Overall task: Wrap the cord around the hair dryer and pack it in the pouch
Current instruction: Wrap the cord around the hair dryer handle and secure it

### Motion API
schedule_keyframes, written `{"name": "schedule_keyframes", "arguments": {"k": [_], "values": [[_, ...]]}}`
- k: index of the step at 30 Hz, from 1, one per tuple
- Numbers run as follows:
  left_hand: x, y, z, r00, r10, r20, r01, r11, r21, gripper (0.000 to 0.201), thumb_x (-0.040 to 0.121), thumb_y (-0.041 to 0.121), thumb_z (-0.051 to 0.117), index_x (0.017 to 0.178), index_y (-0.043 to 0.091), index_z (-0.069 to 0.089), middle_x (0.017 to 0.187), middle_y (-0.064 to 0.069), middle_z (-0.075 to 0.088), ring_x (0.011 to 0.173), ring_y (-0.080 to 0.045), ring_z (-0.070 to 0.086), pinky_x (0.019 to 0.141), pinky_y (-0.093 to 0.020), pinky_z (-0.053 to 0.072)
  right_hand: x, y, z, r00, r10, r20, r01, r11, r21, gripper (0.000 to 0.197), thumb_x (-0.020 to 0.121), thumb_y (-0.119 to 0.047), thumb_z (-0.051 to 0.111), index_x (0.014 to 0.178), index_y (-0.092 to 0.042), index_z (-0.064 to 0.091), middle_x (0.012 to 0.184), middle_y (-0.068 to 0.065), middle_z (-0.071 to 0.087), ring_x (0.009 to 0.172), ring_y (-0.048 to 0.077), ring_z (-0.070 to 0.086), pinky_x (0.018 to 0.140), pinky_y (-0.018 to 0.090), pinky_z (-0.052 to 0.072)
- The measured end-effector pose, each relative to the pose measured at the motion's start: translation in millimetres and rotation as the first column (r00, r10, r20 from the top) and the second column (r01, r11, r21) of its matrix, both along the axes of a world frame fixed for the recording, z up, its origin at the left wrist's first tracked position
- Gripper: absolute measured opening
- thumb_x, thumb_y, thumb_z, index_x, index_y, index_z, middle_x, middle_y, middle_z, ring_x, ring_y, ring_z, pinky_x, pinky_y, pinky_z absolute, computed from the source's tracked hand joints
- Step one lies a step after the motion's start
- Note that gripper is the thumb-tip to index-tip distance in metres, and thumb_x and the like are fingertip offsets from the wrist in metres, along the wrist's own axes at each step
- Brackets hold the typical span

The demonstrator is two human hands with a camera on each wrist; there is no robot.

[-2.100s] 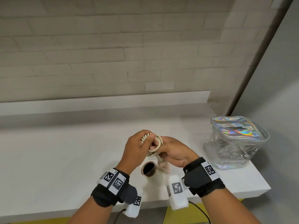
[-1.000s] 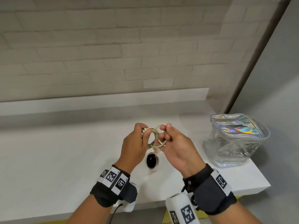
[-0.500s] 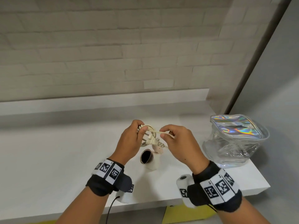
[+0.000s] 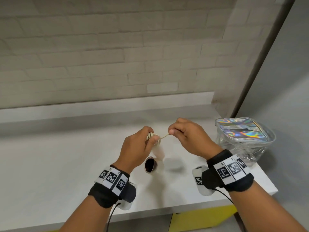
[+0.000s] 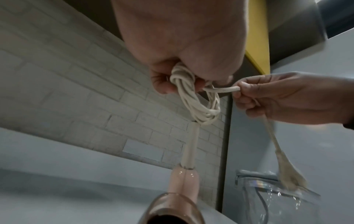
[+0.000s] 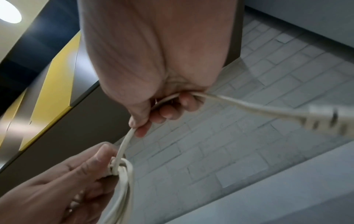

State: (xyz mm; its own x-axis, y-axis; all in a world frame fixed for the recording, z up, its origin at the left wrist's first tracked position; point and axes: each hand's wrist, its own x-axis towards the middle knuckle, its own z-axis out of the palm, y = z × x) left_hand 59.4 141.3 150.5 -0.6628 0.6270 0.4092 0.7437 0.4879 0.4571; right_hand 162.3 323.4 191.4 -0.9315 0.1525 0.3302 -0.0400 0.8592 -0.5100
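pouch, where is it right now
In the head view the pouch stands at the right end of the white counter, just right of the right hand, near the corner of the wall.

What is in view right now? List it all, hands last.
cord: one, cream, coiled, bunched in the left hand, tail pulled rightwards by the right hand
plug: one, cream, blurred, hanging below the right hand
dryer: one, pale pink, hanging from the coil over the counter
pouch: one, clear with iridescent top, at the counter's right end
counter: one, white, against the brick wall
wristbands: two, black with tags, one per wrist
left hand: fingers grip the coil
right hand: fingers pinch the tail
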Motion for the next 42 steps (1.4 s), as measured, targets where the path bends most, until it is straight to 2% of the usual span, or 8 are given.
{"name": "schedule_keyframes", "arguments": {"k": [9,14,19,24,30,34,39,42], "values": [[22,9,-7,0.996,-0.086,0.018,0.083,0.988,0.127,0.032,0.091,0.054,0.05,0.08,0.025,0.041,0.048,0.01,0.041,0.044,-0.01,0.04,0.046,-0.02,0.028,-27,-5,-8,1.0,0.027,-0.003,-0.026,0.977,-0.211,0.015,0.094,-0.024,0.059,0.094,-0.021,0.073,0.101,-0.006,0.053,0.109,0.016,0.049,0.097,0.03,0.037],[25,7,-12,0.937,-0.085,0.339,-0.05,0.927,0.371,0.02,0.089,0.038,0.063,0.097,0.028,0.048,0.049,0.009,0.044,0.045,-0.009,0.04,0.048,-0.018,0.034,-30,-24,-41,0.992,0.049,0.117,0.025,0.831,-0.556,0.017,0.093,-0.015,0.059,0.094,-0.013,0.076,0.091,0.003,0.075,0.084,0.015,0.067,0.083,0.033,0.052],[20,3,-13,0.938,-0.072,0.338,-0.055,0.934,0.352,0.013,0.09,0.032,0.064,0.089,0.019,0.062,0.069,0.01,0.068,0.065,-0.002,0.065,0.062,-0.013,0.046,-27,-36,-55,0.978,0.14,0.157,-0.027,0.825,-0.564,0.02,0.089,-0.004,0.056,0.093,-0.013,0.075,0.086,0.004,0.075,0.083,0.021,0.07,0.078,0.036,0.055],[15,4,-12,0.897,-0.003,0.441,-0.162,0.928,0.336,0.022,0.087,0.041,0.064,0.081,0.02,0.064,0.07,0.01,0.07,0.064,-0.001,0.063,0.062,-0.015,0.046,-10,-54,-49,0.994,0.054,0.097,0.039,0.647,-0.762,0.03,0.101,-0.023,0.044,0.092,-0.014,0.072,0.078,-0.004,0.071,0.067,0.001,0.06,0.065,0.016,0.047],[11,7,-15,0.872,0.048,0.486,-0.223,0.925,0.307,0.027,0.083,0.051,0.065,0.076,0.025,0.063,0.063,0.006,0.068,0.064,-0.015,0.065,0.068,-0.041,0.055,0,-61,-43,0.992,0.11,0.068,-0.014,0.615,-0.788,0.012,0.091,-0.01,0.061,0.095,-0.019,0.067,0.067,-0.012,0.064,0.056,0.0,0.054,0.057,0.016,0.04],[12,9,-10,0.888,0.011,0.459,-0.17,0.937,0.306,0.03,0.083,0.056,0.063,0.076,0.028,0.062,0.064,0.007,0.068,0.065,-0.017,0.066,0.067,-0.04,0.055,-4,-49,-41,0.99,0.089,0.105,0.06,0.404,-0.913,0.047,0.083,0.002,0.064,0.122,-0.022,0.052,0.079,0.008,0.065,0.072,0.02,0.06,0.068,0.037,0.045],[24,11,-5,0.822,-0.135,0.553,-0.118,0.91,0.398,0.012,0.086,0.034,0.068,0.08,0.024,0.066,0.066,0.007,0.068,0.066,-0.008,0.063,0.062,-0.02,0.049,-6,-51,-42,0.987,0.146,0.061,0.038,0.15,-0.988,0.059,0.078,0.024,0.046,0.124,-0.009,0.06,0.086,0.013,0.063,0.066,0.01,0.061,0.057,0.02,0.048],[24,13,-8,0.766,-0.149,0.625,-0.152,0.903,0.401,0.01,0.087,0.032,0.067,0.083,0.023,0.067,0.067,0.01,0.066,0.061,-0.004,0.058,0.059,-0.018,0.045,-7,-54,-43,0.995,0.088,0.042,0.015,0.285,-0.959,0.061,0.078,0.022,0.051,0.128,-0.013,0.057,0.075,0.007,0.065,0.065,0.009,0.06,0.06,0.02,0.049]]}}
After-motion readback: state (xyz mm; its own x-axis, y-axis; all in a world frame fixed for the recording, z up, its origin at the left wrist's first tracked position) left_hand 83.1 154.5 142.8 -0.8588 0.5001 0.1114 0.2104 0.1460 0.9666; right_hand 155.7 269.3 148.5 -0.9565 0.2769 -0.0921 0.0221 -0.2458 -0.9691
